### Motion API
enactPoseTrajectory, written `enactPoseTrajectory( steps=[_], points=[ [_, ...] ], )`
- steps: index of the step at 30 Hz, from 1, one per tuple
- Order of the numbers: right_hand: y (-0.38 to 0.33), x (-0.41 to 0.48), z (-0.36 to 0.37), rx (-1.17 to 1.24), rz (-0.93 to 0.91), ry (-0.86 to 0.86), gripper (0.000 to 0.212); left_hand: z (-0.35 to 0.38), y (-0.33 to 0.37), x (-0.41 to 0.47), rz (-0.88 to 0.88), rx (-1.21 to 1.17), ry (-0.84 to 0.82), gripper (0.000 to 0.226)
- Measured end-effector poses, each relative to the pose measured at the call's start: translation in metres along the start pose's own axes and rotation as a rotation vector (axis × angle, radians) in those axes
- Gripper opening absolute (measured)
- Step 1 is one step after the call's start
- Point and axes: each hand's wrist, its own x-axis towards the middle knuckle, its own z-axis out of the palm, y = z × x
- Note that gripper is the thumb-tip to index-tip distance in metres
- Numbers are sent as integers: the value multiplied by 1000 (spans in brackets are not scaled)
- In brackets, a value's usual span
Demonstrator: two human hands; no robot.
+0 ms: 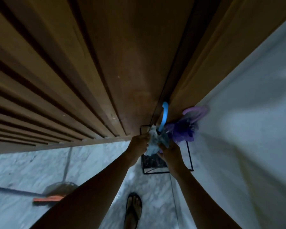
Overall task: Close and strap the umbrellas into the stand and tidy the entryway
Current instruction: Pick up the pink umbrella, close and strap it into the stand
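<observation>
The pale blue umbrella (153, 138) stands in the black wire stand (154, 161) at the foot of the wooden door (122, 63), its curved blue handle (164, 116) pointing to twelve o'clock. Its loose canopy folds are gripped by both hands: the left hand (139, 142) is curled round the cloth at nine o'clock of the bundle, and the right hand (169, 150) pinches it at four o'clock. The cloth is judged light, soft and probably slippery, so it is best gathered tightly round the stiff shaft; hold is best taken on the folds near the middle, where a strap would wrap, though no strap can be made out. The thin ribs are likely to bend if they are twisted. A purple umbrella (183, 131) is crowded against it at two o'clock, with its lilac handle (195, 111) leaning on the white wall (246, 113), so snagging between the two canopies is a risk. Room is closed off by the door at twelve and the wall at three; open marble floor (97, 156) lies towards six and nine. A sandalled foot (134, 207) is planted at six, and an orange brush head (48, 199) lies well apart at eight.
</observation>
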Motion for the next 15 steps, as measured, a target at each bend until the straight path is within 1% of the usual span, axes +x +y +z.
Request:
enactPoseTrajectory(
  steps=[2,4,6,7,9,11,14,15],
  points=[
    [13,12,1,-78,-21,14,30,-2,-7,11,-3,-13,-7,19],
    [19,18,3,-123,-39,63,33,-5,-9,17,-18,-42,-3,14],
    [19,17,7,-173,-63,92,34,-8,-6,15,-18,-65,15,17],
    [16,14,9,-231,-68,105,39,-11,-3,8,0,-70,32,20],
    [8,0,14,-334,-72,146,60,-20,6,-13,50,-34,80,25],
    [-1,-26,24,-364,-69,198,69,-37,15,-47,102,22,95,27],
    [-13,-79,52,-373,-72,284,60,-74,20,-114,172,135,139,18],
    [-18,-102,67,-381,-73,293,56,-93,17,-137,195,159,149,21]
  ],
)
